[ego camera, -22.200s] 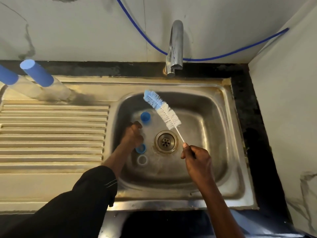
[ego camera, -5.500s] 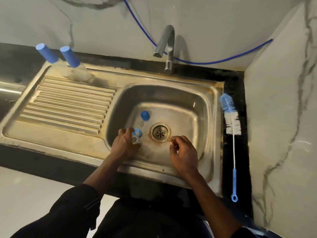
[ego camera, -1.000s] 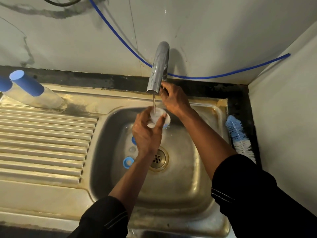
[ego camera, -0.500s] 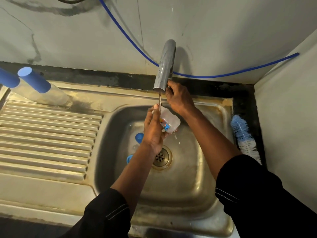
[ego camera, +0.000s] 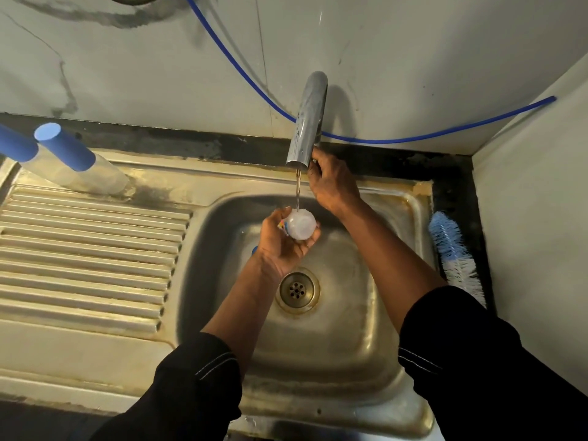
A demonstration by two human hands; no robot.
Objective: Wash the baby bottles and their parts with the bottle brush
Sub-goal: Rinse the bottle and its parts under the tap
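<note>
Head view, single entry list.

1. Left grip [ego camera: 283, 246]: palm up over the basin, fingers and thumb curled round a small baby bottle [ego camera: 300, 228]. Black sleeve to the forearm.
2. Small baby bottle: translucent white with a coloured print on its side, sitting in the left grip directly under the water stream [ego camera: 298, 192].
3. Right grip [ego camera: 331, 183]: above and right of the left grip, fingers curled against the tap [ego camera: 307, 122] just behind its spout. The part it clasps is hidden, probably the tap's handle.
4. Sink [ego camera: 366, 329]: steel basin below both grips, with its drain [ego camera: 297, 289] just below the left grip's wrist.
5. Blue part [ego camera: 254, 249]: a sliver showing at the left edge of the left grip's wrist, otherwise hidden.
6. Bottle brush [ego camera: 455, 253]: blue and white bristles, lying on the black tabletop [ego camera: 458, 192] right of the right grip's forearm, beside the sink rim.
7. Two clear bottles with blue caps [ego camera: 82, 163] [ego camera: 16, 147]: standing on the drainboard [ego camera: 89, 249], well left of the left grip.
8. Blue hose [ego camera: 413, 140]: along the wall, above the right grip.
</note>
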